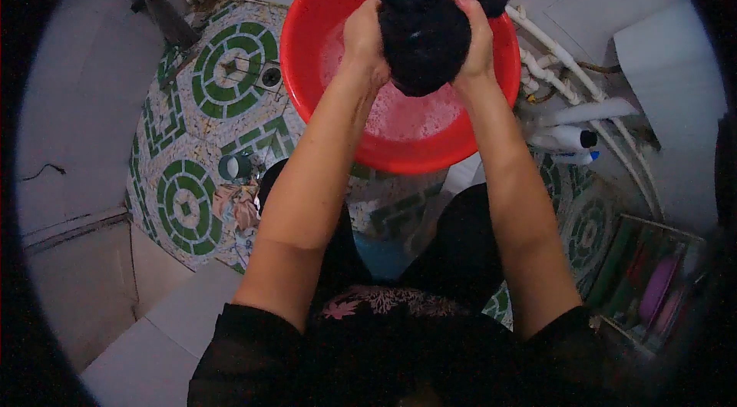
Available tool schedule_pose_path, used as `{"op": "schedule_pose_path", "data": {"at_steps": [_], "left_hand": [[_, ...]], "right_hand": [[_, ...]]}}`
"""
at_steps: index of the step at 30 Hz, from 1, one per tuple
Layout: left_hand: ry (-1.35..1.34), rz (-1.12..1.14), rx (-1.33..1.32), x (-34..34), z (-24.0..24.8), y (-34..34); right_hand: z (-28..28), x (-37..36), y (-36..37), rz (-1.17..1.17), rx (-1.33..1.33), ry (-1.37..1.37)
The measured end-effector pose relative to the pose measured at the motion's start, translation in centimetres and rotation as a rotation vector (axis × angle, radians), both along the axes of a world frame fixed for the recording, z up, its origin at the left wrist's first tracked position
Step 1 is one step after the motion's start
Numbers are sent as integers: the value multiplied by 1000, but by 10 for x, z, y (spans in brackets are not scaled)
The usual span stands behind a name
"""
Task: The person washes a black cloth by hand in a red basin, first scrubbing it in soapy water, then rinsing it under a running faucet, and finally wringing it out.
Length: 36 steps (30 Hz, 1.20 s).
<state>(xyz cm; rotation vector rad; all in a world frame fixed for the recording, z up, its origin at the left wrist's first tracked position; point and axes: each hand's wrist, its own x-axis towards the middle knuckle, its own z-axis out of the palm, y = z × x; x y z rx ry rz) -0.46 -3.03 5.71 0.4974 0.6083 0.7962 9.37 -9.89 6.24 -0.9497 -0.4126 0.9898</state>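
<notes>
Bunched between my two hands is a black wet-looking cloth [426, 38], held up over a red basin [307, 61]. My left hand [364, 37] presses on its left side, with the fingers partly hidden behind it. On the other side my right hand [477, 42] grips it, thumb on top. Part of the cloth sticks up past my right thumb toward the basin's far rim. Soapy, foamy water [411, 119] shows in the basin below. Whether the cloth is one garment or more, I cannot tell.
White pipes [553, 34] run along the wall behind and right of the basin. White bottles [564, 138] lie at the right. A green-rimmed cup [235, 167] and crumpled wrappers [236, 206] sit on the patterned tiles at left. A rack [649, 284] stands lower right.
</notes>
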Motion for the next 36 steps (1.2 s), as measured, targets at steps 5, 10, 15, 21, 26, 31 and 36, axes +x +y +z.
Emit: {"op": "schedule_pose_path", "data": {"at_steps": [5,10,15,21,26,31,36], "left_hand": [[2,-38,60,0,-6,1],[-11,-58,2,3,-16,6],[119,-60,-141,9,-23,5],[105,-232,309,3,-19,-1],[15,-291,364,-12,-21,-10],[-215,-175,86,-42,0,6],[-297,133,183,-88,-5,48]], "right_hand": [[-18,15,6,72,34,26],[-22,13,8,35,-31,34],[-27,15,7,-80,-138,131],[-9,32,1,-203,-116,295],[22,9,-17,-68,-153,196],[13,36,-29,385,156,188],[-38,65,-41,-231,-641,-1635]]}}
